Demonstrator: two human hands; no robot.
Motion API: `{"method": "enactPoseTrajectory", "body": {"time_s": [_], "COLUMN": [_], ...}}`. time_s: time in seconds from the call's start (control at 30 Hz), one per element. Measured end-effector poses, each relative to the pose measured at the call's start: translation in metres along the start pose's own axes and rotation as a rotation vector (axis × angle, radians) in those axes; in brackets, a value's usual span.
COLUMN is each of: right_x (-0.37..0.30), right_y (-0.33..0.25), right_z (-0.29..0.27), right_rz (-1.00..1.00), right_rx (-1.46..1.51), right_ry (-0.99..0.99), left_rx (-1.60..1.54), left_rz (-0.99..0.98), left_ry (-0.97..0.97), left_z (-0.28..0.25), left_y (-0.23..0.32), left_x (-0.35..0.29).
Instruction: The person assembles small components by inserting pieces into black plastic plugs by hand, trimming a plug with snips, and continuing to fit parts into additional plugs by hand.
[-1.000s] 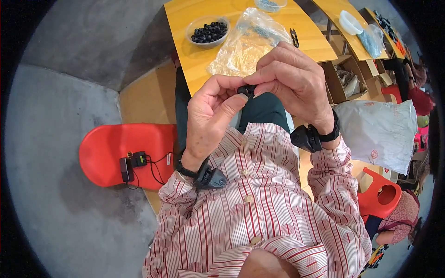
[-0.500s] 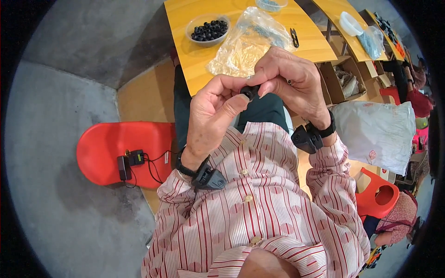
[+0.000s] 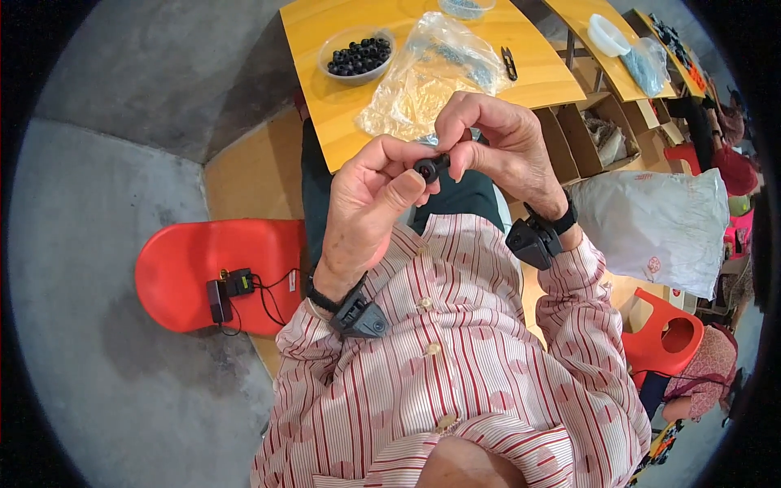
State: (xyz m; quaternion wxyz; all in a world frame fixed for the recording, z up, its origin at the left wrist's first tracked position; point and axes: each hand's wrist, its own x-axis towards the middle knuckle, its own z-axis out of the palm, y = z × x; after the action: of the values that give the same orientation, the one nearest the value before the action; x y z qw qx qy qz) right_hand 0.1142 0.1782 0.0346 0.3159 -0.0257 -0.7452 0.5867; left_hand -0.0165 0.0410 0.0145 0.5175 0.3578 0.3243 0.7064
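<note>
Over my lap, my left hand (image 3: pixel 368 199) is closed, its thumb and forefinger gripping a small black round plastic piece (image 3: pixel 429 169). A dark round opening faces me at the piece's near end. At its far right end, the thumb and forefinger of my right hand (image 3: pixel 500 146) are bent in a pinch against the same piece. Whether something smaller is between those right fingertips is hidden. Just beyond my hands, a crumpled transparent plastic bag (image 3: pixel 411 89) with bluish bits in it lies on the yellow table (image 3: pixel 329 134).
A bowl of black round pieces (image 3: pixel 356 75) stands at the table's left, small black thread snips (image 3: pixel 509 63) at its right. A tub of bluish bits (image 3: pixel 467 8) sits behind. Cardboard boxes (image 3: pixel 598 134) and a white sack (image 3: pixel 651 228) are right; a red stool (image 3: pixel 187 276) left.
My right fingers have shifted slightly and cover less of the black piece, so its round open end shows more. My left hand keeps its hold; the view has moved a little.
</note>
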Motion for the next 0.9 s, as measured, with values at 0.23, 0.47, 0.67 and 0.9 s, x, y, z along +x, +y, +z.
{"method": "enactPoseTrajectory", "body": {"time_s": [0.23, 0.47, 0.67, 0.9], "right_x": [-0.008, -0.008, -0.006, -0.005], "right_y": [-0.006, -0.011, -0.015, -0.013], "right_z": [0.000, 0.002, 0.004, 0.005], "right_rz": [0.046, -0.115, -0.301, -0.319], "right_rx": [-0.188, -0.388, -0.577, -0.603], "right_ry": [0.029, 0.057, 0.057, 0.044], "left_rx": [0.089, 0.069, 0.041, 0.099], "left_rz": [0.049, 0.013, -0.018, -0.041], "left_ry": [0.021, 0.041, 0.024, 0.016], "left_z": [0.002, 0.000, -0.001, -0.004], "left_y": [0.000, -0.003, -0.001, 0.001], "left_x": [-0.001, -0.001, -0.001, 0.000]}}
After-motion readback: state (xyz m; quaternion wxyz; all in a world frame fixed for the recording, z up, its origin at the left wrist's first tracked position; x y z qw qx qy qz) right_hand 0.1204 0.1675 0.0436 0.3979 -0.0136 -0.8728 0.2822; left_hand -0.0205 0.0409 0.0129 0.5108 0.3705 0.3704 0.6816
